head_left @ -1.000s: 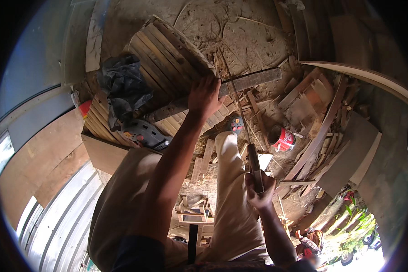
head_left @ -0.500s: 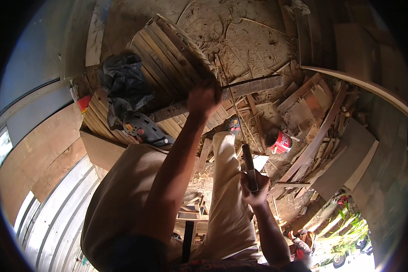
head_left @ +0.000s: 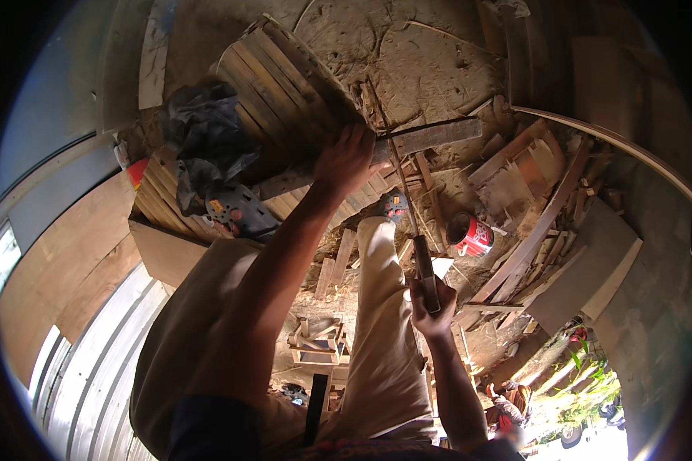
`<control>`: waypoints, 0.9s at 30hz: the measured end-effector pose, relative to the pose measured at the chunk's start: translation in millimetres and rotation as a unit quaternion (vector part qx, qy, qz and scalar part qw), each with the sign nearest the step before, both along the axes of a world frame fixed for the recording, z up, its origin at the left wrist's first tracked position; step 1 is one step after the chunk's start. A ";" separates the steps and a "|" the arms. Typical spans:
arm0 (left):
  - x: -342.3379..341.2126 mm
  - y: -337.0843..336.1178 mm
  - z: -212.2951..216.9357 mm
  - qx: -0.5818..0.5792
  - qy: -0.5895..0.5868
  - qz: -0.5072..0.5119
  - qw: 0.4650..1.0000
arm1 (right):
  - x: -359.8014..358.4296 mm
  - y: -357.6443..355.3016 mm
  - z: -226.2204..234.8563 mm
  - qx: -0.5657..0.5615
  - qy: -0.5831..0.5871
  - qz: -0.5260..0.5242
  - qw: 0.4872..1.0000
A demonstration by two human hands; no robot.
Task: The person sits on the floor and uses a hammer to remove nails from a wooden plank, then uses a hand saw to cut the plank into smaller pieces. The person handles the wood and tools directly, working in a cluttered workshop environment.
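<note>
A rough woodworking yard: slatted pallets (head_left: 284,84) and scrap planks (head_left: 538,230) strewn over the dirt ground (head_left: 430,61) beyond the grip, a red paint can (head_left: 470,234) beside them.

You are looking down on a dirt floor (head_left: 430,69), dusted with sawdust and lying in warm, uneven light. A slatted wooden pallet (head_left: 284,84) is resting at the upper centre, with a dark crumpled cloth (head_left: 204,142) lying at its left edge. Loose planks and offcuts (head_left: 538,223) are piling up to the right, around a red tin can (head_left: 470,234) standing among them. A broad plywood sheet (head_left: 61,261) is leaning at the left, above corrugated metal sheeting (head_left: 92,361). A long curved board (head_left: 615,142) is running along the right. Strong daylight is entering at the lower right, where green plants (head_left: 584,369) are showing outdoors.
</note>
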State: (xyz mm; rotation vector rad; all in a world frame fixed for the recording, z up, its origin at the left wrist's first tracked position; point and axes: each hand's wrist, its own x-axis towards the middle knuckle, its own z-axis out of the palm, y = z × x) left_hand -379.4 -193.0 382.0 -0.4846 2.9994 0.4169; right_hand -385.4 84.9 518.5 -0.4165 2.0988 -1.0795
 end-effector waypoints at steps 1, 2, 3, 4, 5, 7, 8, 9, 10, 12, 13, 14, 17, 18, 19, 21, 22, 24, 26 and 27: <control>-1.2 0.1 -2.1 0.001 0.000 0.008 1.000 | -1.6 0.2 0.8 -0.002 0.003 0.002 1.000; -2.4 -0.7 -4.3 0.008 -0.004 0.013 1.000 | -3.3 -0.5 1.1 0.010 0.007 0.005 1.000; -4.0 -2.2 -6.0 0.008 0.009 0.021 1.000 | -5.1 -2.0 1.8 0.017 0.009 0.004 1.000; -3.9 -1.8 -6.4 0.020 0.012 0.026 0.999 | -7.3 -4.1 2.3 -0.011 0.028 0.004 1.000; -3.9 -1.9 -6.3 0.033 0.014 0.031 0.999 | -9.1 -6.9 2.5 -0.006 0.033 0.011 0.999; -4.5 -2.7 -4.3 0.026 0.034 0.022 0.999 | -13.6 -13.5 2.5 -0.016 0.051 0.021 0.998; -5.1 -3.5 -2.5 0.024 0.041 0.018 0.999 | -15.5 -17.0 2.3 -0.026 0.059 0.025 0.998; -6.3 -4.8 -0.6 0.044 0.036 0.027 0.998 | -17.3 -20.4 1.8 -0.063 0.087 0.028 0.994; -7.8 -6.7 1.4 0.064 0.028 0.038 0.997 | -18.2 -23.8 1.0 -0.032 0.069 0.031 0.997; -12.0 -13.1 5.5 0.133 -0.030 0.063 0.989 | -19.2 -29.9 0.0 -0.025 0.074 0.030 0.996; -15.4 -18.7 6.7 0.184 -0.080 0.078 0.977 | -19.4 -32.2 0.5 0.002 0.042 0.015 0.999; -19.0 -24.5 7.4 0.222 -0.107 0.093 0.965 | -19.1 -35.5 -0.2 -0.016 0.053 0.016 0.998; -20.4 -30.8 11.1 0.224 -0.090 0.073 0.968 | -19.6 -44.2 1.2 -0.004 0.062 0.030 0.998; -21.0 -32.8 11.5 0.206 -0.067 0.048 0.975 | -21.3 -48.0 1.5 -0.012 0.076 0.022 0.997; -20.7 -34.5 12.0 0.188 -0.045 0.025 0.981 | -22.9 -50.9 3.0 -0.004 0.083 0.021 0.996; -20.2 -37.2 12.2 0.156 -0.024 -0.012 0.987 | -28.1 -56.5 6.1 -0.007 0.081 0.008 0.997; -18.7 -38.0 12.2 0.145 -0.027 -0.028 0.989 | -31.0 -58.2 8.0 -0.010 0.071 0.012 0.997; -14.2 -38.5 11.2 0.102 0.001 -0.015 0.995 | -36.1 -59.6 12.0 -0.032 0.070 0.010 0.997; -5.1 -31.8 9.3 0.053 0.031 0.040 0.997 | -39.0 -57.9 14.4 -0.037 0.088 0.023 0.995; 0.9 -29.3 8.1 0.025 0.049 0.053 0.997 | -39.6 -56.5 14.4 -0.031 0.099 0.026 0.994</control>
